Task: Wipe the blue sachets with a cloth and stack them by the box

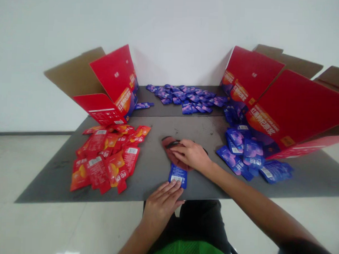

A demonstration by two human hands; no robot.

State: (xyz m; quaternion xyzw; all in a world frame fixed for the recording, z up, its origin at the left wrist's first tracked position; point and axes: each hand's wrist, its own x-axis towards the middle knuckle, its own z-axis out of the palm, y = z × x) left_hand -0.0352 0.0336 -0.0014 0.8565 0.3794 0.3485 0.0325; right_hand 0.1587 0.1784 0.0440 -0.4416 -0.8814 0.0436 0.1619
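Observation:
A blue pouch (178, 175) lies flat on the grey table near its front edge, barcode side up. The fingers of my left hand (165, 197) rest stretched out on the pouch's near end, pressing it against the table. My right hand (189, 153) grips a reddish-brown cloth (169, 144) with dark edges, which lies over the pouch's far end. That end of the pouch is hidden under the cloth. To the left lies a heap of red pouches (104, 154); more blue pouches (241, 148) are piled on the right.
An open red carton (112, 84) stands at the back left, flaps spread. Two more open red cartons (270, 104) stand on the right behind the blue pile. Many blue pouches (187, 95) lie along the table's back by the white wall. The table's front edge (114, 201) is near my body.

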